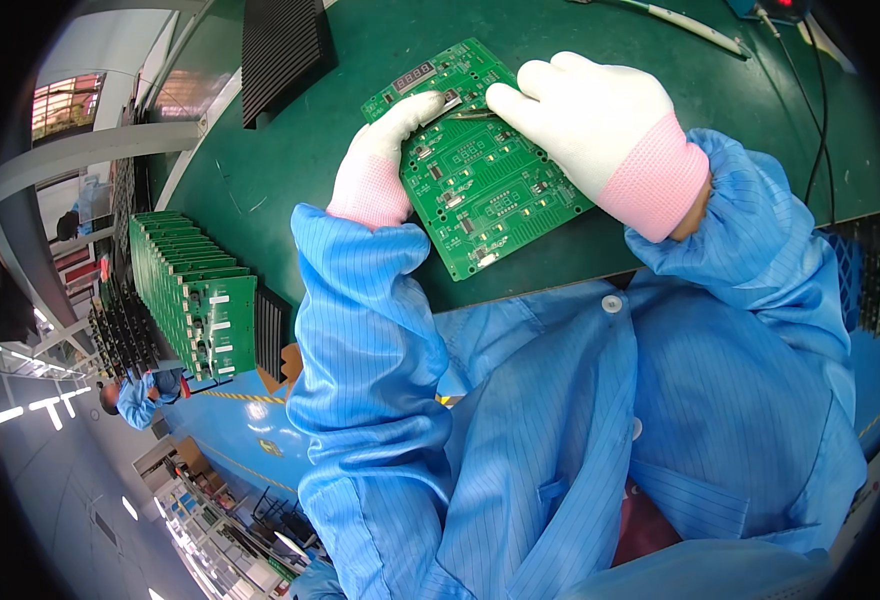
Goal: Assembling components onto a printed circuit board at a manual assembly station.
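Note:
A green circuit board [480, 185], a panel with several repeated sections, lies tilted on the green bench mat. Near its far edge sits a dark digit display [414, 77]. My left hand [385, 145], in a white glove with a pink cuff, grips the board's left side. Its fingertip reaches over the board to a small component [450, 100]. My right hand [590, 125], gloved the same way, is closed on thin metal tweezers [475, 115], whose tips point left, close to that component. The glove hides the rest of the tweezers.
To the left, several green boards [195, 285] stand upright in a black slotted rack [271, 330]. Another black ridged rack [285, 55] is at the far left of the bench. A white-handled soldering iron [695, 30] and cables [815, 110] lie far right. Another person [140, 395] is in the background.

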Tool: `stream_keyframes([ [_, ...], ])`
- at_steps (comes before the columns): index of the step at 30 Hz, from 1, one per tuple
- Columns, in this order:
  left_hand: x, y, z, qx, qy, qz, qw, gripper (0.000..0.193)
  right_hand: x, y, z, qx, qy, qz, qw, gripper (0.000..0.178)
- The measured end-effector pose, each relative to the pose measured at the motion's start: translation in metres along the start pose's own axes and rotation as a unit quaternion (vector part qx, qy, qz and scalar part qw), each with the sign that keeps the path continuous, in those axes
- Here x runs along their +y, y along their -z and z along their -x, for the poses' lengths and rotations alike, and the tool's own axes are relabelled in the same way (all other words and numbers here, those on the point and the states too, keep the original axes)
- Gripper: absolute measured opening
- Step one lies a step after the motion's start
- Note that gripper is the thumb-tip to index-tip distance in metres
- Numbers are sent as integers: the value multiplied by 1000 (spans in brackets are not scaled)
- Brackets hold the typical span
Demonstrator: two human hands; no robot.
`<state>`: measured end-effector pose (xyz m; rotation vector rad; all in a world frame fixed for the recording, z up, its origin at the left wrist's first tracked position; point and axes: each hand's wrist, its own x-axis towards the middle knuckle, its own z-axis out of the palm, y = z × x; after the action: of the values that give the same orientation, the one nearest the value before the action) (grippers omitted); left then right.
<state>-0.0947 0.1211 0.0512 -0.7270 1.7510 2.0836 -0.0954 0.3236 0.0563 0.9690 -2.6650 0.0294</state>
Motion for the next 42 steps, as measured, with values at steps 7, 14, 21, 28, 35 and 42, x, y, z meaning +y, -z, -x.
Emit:
stream_keyframes([
  [7,2,-6,6,-5,-7,-4,1000,38,0,1,0,-7,-6,0,1000,30],
  [14,2,-8,6,13,-3,-4,1000,36,-2,-6,3,13,17,-8,1000,28],
  [21,-2,-2,1,-3,-22,5,1000,36,-2,-4,4,16,15,-19,1000,28],
  [28,0,-4,1,-4,-17,6,1000,35,-4,-4,4,-7,-20,-17,1000,28],
  [35,2,-7,6,2,-15,-3,1000,35,-1,-7,4,30,4,-6,1000,27],
  [42,-2,-6,1,-2,-21,6,1000,34,0,-7,6,24,-8,3,1000,26],
])
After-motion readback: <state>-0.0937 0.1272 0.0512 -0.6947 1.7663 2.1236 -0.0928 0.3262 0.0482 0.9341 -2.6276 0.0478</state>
